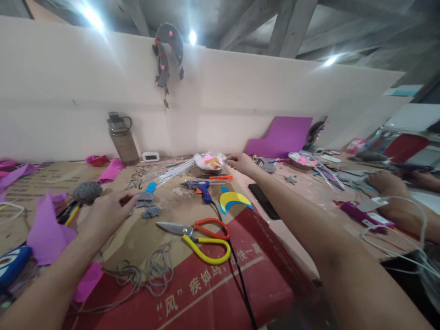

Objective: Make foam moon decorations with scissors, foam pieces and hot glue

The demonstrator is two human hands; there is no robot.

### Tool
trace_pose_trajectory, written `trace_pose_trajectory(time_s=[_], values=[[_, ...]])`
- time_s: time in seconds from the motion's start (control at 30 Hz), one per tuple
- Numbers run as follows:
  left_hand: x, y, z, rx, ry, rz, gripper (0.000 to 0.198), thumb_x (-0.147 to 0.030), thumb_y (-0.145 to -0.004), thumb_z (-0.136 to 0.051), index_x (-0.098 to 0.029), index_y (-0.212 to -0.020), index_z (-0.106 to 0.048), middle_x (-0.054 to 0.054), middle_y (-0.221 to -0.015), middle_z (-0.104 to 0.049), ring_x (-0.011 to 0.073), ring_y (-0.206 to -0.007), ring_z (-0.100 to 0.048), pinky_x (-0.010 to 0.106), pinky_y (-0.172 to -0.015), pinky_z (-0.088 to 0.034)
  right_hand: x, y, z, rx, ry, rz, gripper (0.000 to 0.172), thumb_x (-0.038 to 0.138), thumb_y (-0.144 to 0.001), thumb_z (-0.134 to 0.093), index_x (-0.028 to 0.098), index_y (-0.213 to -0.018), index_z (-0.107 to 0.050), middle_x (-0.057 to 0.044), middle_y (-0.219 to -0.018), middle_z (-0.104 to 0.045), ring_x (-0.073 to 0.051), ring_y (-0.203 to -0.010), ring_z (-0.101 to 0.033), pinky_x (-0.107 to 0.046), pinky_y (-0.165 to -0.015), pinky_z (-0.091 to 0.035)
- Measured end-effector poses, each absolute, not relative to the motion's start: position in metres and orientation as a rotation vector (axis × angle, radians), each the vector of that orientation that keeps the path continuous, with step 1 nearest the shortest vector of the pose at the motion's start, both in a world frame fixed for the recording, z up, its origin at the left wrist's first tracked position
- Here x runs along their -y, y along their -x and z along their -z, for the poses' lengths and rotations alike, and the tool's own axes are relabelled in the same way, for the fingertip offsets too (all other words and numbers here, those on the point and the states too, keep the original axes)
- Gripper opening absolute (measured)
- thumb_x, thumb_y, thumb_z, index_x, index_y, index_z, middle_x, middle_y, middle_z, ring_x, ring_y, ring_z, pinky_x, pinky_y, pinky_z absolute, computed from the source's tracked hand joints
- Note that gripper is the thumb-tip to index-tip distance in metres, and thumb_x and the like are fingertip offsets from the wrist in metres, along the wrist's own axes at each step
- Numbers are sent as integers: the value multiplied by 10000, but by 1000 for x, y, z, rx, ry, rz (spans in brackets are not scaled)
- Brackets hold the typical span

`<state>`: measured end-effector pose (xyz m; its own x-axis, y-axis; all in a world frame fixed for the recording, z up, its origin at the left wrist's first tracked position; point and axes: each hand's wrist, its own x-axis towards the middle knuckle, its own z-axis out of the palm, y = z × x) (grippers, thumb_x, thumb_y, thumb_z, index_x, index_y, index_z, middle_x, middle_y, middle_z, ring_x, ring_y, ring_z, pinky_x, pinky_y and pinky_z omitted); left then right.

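Left hand (pixel 109 211) was low over the cardboard (pixel 187 300), fingers bunched narrow, tips at a grey felt piece (pixel 145 197); couldn't tell whether it was pinched or only touched. Blue scraps (pixel 151 187) lay just beyond those fingertips, grey fluffy scraps (pixel 151 211) just right of them. Yarn ball (pixel 87 192) was just beyond the back of the same hand, purple felt (pixel 48 227) to its left, loose yarn (pixel 132 278) nearer the body.

Right hand (pixel 240 163) was reached out farther, fingers curled narrow beside the right rim of a bowl (pixel 208 171) with pink and orange bits in it. Couldn't tell if it touched the rim or had anything in its fingertips.

Between the hands: glue gun (pixel 205 191), with scissors (pixel 189 231) nearer the body, blades spread, tip toward the left hand. Yellow-and-blue crescent (pixel 234 200) sat on the near side of the right hand; phone (pixel 263 200) lay beside that forearm. A co-worker's hand (pixel 387 183) was well off to the right.
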<state>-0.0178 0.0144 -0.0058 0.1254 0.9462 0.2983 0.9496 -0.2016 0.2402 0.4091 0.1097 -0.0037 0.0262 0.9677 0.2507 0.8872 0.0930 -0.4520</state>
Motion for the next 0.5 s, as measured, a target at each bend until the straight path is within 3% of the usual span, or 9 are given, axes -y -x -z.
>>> trace_pose_trajectory(time_s=[0.13, 0.27, 0.4, 0.5], values=[[-16, 21, 8, 1975, 2327, 647, 410, -489, -863, -428, -207, -921, -720, 55, -942, -753, 232, -866, -673, 300, -772, -452, -145, -380, -2, 1887, 1878, -114, 321, 203, -887, -459, 147, -1145, -642, -82, -1066, -698, -151, -911, -627, -232, -757, -464], [-16, 25, 8, 2021, 2254, 632, 416, -505, -857, -430, -214, -915, -721, 54, -937, -754, 247, -873, -674, 314, -782, -457, -169, -363, 1, 1977, 1982, -57, 493, 239, -746, -687, 192, -1231, -611, -111, -1187, -655, -267, -1136, -545, -365, -930, -437], [-14, 23, 6, 2043, 2244, 613, 423, -494, -863, -423, -204, -942, -721, 66, -945, -752, 247, -870, -675, 318, -775, -455, -181, -361, 4, 2086, 2075, 4, 599, 280, -604, -822, 210, -1175, -653, -163, -1215, -612, -368, -1174, -488, -520, -956, -393], [-13, 21, 4, 2036, 2266, 595, 433, -498, -870, -415, -203, -947, -722, 73, -955, -750, 248, -878, -672, 318, -771, -450, -186, -365, 3, 2154, 2069, 47, 531, 266, -570, -850, 195, -1073, -696, -167, -1158, -614, -364, -1143, -489, -479, -933, -407]])
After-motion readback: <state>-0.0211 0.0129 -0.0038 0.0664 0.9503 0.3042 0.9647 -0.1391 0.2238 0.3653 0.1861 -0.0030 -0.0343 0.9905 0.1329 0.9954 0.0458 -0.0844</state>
